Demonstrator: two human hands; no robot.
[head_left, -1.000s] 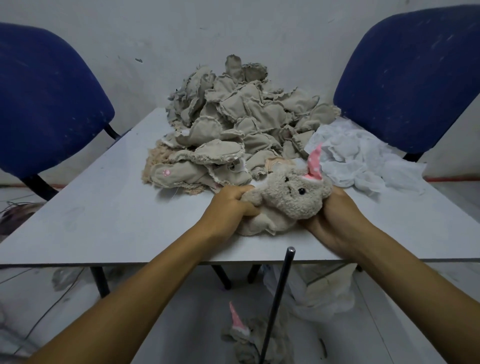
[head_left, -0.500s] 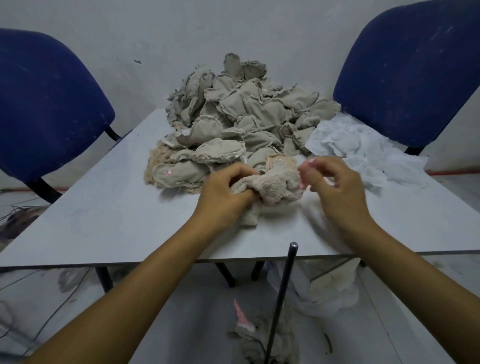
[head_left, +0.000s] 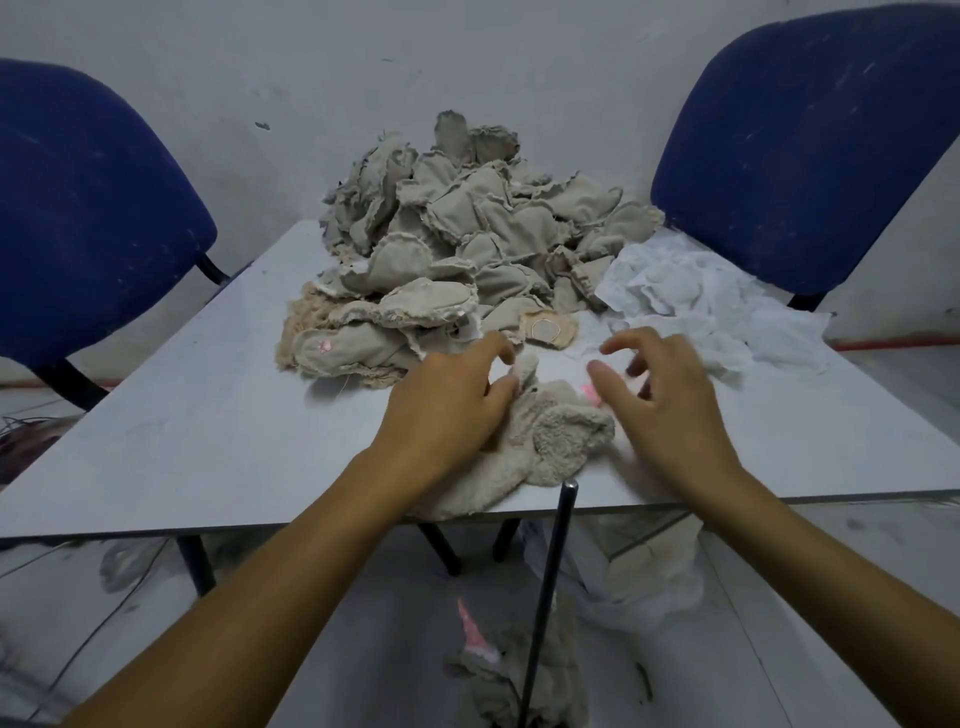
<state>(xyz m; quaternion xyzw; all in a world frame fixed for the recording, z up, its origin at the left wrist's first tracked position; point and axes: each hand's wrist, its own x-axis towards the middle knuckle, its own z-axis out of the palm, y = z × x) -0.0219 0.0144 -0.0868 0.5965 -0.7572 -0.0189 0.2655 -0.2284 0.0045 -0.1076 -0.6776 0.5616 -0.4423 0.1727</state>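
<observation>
A limp beige plush toy (head_left: 556, 441) lies flat at the near edge of the white table (head_left: 208, 441), with a small pink part showing by its far side. My left hand (head_left: 447, 415) rests on the toy's left side, and its thumb and forefinger pinch a small upright flap of the plush. To the toy's right hovers my right hand (head_left: 670, 415), blurred by motion; its fingers are spread and loosely curled and hold nothing.
A heap of beige fabric toy skins (head_left: 467, 249) fills the table's far middle, with white stuffing (head_left: 696, 296) to its right. Blue chairs stand at the left (head_left: 88, 218) and right (head_left: 810, 156). A dark rod (head_left: 550, 582) rises below the table edge, near another plush toy (head_left: 509, 675) on the floor.
The toy was held up between both hands with its face showing. Now it lies flattened on the table, my right hand has let go, and my left still pinches it.
</observation>
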